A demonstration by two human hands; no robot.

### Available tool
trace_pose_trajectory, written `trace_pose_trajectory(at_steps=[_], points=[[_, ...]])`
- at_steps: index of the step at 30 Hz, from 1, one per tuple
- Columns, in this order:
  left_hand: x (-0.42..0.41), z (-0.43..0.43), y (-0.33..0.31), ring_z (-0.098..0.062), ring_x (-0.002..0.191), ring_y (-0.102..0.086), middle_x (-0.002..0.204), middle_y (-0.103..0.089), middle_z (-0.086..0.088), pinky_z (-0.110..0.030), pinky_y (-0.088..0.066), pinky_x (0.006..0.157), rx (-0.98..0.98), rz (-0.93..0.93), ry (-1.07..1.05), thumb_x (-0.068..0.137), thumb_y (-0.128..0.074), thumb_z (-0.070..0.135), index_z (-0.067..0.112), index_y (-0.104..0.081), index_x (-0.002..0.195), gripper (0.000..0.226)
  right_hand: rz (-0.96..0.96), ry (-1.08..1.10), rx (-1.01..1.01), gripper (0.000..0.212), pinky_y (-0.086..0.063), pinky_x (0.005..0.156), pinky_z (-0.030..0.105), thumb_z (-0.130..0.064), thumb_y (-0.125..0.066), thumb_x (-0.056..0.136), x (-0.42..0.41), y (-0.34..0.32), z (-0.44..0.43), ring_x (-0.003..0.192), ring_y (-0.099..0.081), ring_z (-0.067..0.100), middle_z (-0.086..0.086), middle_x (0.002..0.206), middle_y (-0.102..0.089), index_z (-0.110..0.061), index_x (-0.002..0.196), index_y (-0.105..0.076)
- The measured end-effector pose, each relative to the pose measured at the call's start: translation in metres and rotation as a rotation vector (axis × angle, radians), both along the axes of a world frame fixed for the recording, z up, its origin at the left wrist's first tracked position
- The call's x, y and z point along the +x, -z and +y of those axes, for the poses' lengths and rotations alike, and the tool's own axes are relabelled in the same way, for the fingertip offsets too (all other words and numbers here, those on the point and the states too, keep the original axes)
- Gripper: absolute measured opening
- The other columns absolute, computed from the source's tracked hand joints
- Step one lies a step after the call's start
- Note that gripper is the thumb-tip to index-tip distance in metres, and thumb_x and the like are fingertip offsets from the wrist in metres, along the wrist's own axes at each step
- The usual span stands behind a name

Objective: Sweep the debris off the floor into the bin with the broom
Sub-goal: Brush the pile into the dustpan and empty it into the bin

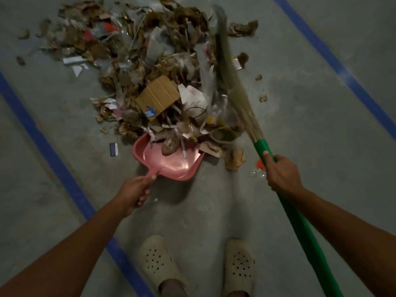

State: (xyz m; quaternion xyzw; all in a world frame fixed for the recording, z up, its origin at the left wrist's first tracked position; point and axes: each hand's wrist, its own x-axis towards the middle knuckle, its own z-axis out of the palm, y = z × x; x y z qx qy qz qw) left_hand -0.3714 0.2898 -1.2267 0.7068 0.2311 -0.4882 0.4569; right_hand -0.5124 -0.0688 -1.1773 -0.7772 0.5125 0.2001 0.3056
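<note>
A big heap of debris (154, 67), made of dry leaves, paper, plastic and a cardboard piece (158, 97), covers the grey floor ahead. My left hand (134, 192) grips the handle of a pink dustpan (169, 161), whose mouth lies under the near edge of the heap with a few scraps in it. My right hand (280, 174) grips the green handle of a grass broom (233, 82). Its blurred bristles lie along the right side of the heap. No bin is in view.
Blue tape lines (53, 159) run diagonally across the concrete floor on the left and right (334, 56). A small blue box (113, 149) lies left of the dustpan. Loose scraps (243, 27) lie right of the broom. My feet in pale clogs (158, 262) stand below.
</note>
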Motion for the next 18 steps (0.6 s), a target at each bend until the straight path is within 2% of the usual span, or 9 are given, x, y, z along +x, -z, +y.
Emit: trace_pose_trajectory(at_steps=[3, 6, 8, 10, 12, 14, 16, 18], points=[[0.013, 0.016, -0.005, -0.008, 0.033, -0.028, 0.051, -0.043, -0.001, -0.012, -0.019, 0.037, 0.037, 0.006, -0.011, 0.097, -0.058, 0.029, 0.015, -0.055, 0.082, 0.021, 0.007, 0.147, 0.031, 0.060, -0.045, 0.051, 0.029, -0.056, -0.032, 0.102, 0.045, 0.002, -0.017, 0.056, -0.061, 0.024, 0.012, 0.071, -0.063, -0.006, 0.085, -0.060], [0.045, 0.009, -0.001, -0.012, 0.030, -0.034, 0.050, -0.048, -0.005, -0.013, -0.024, 0.034, 0.074, 0.021, 0.042, 0.099, -0.055, 0.032, 0.012, -0.052, 0.079, 0.028, -0.019, 0.312, 0.176, 0.056, -0.047, 0.052, 0.029, -0.056, -0.036, 0.101, 0.110, 0.021, -0.023, 0.058, -0.058, 0.023, 0.011, 0.076, -0.061, -0.006, 0.086, -0.058], [0.073, -0.004, 0.007, -0.014, 0.031, -0.042, 0.053, -0.051, -0.008, -0.015, -0.030, 0.032, 0.102, 0.075, 0.104, 0.101, -0.051, 0.037, 0.009, -0.051, 0.082, 0.034, -0.005, 0.245, 0.215, 0.054, -0.052, 0.058, 0.032, -0.054, -0.037, 0.101, 0.143, 0.030, -0.014, 0.065, -0.058, 0.022, 0.012, 0.086, -0.059, -0.005, 0.099, -0.059], [0.098, -0.021, 0.014, -0.015, 0.032, -0.046, 0.054, -0.052, -0.010, -0.017, -0.034, 0.032, 0.141, 0.119, 0.189, 0.103, -0.045, 0.039, 0.008, -0.049, 0.083, 0.038, -0.043, 0.115, 0.261, 0.056, -0.049, 0.071, 0.027, -0.046, -0.035, 0.103, 0.163, 0.038, -0.001, 0.076, -0.052, 0.021, 0.013, 0.093, -0.051, 0.001, 0.125, -0.055], [0.111, -0.042, 0.018, -0.016, 0.034, -0.044, 0.051, -0.048, -0.007, -0.018, -0.034, 0.038, 0.166, 0.107, 0.231, 0.103, -0.042, 0.038, 0.009, -0.047, 0.078, 0.039, -0.077, -0.030, 0.323, 0.056, -0.037, 0.060, 0.019, -0.036, -0.033, 0.106, 0.163, 0.041, 0.013, 0.070, -0.039, 0.022, 0.009, 0.079, -0.040, 0.008, 0.140, -0.042], [0.114, -0.065, 0.020, -0.016, 0.039, -0.036, 0.054, -0.040, -0.006, -0.018, -0.027, 0.042, 0.152, 0.012, 0.224, 0.100, -0.046, 0.041, 0.014, -0.045, 0.071, 0.040, -0.042, -0.122, 0.279, 0.053, -0.039, 0.046, 0.019, -0.036, -0.033, 0.106, 0.151, 0.040, 0.028, 0.059, -0.039, 0.015, 0.001, 0.071, -0.039, 0.007, 0.132, -0.050], [0.110, -0.082, 0.021, -0.015, 0.035, -0.033, 0.056, -0.039, -0.006, -0.016, -0.025, 0.039, 0.134, -0.094, 0.185, 0.097, -0.052, 0.047, 0.015, -0.045, 0.070, 0.042, 0.018, -0.239, 0.198, 0.055, -0.037, 0.034, 0.020, -0.045, -0.031, 0.105, 0.137, 0.041, 0.046, 0.051, -0.050, 0.013, 0.005, 0.067, -0.052, 0.000, 0.106, -0.063], [0.102, -0.088, 0.020, -0.015, 0.034, -0.036, 0.055, -0.044, -0.006, -0.016, -0.027, 0.037, 0.140, -0.171, 0.151, 0.095, -0.054, 0.053, 0.014, -0.049, 0.070, 0.046, 0.039, -0.291, 0.141, 0.062, -0.041, 0.038, 0.020, -0.053, -0.032, 0.103, 0.124, 0.038, 0.059, 0.050, -0.058, 0.018, 0.009, 0.065, -0.060, -0.003, 0.085, -0.064]])
